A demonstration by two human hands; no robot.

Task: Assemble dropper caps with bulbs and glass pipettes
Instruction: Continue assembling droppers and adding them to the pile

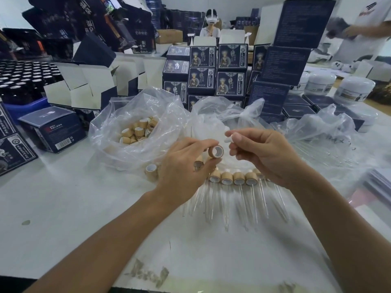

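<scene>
White worktable, kinda scuffed near the front edge. Right under the hands there's a row of finished droppers, bamboo caps in a line with the glass pipettes pointing back toward me. Just beyond the left hand sits an open plastic bag of loose caps; a stray cap lies beside that hand. Past the right hand, a bag of pipettes. Navy boxes are stacked further back.
</scene>
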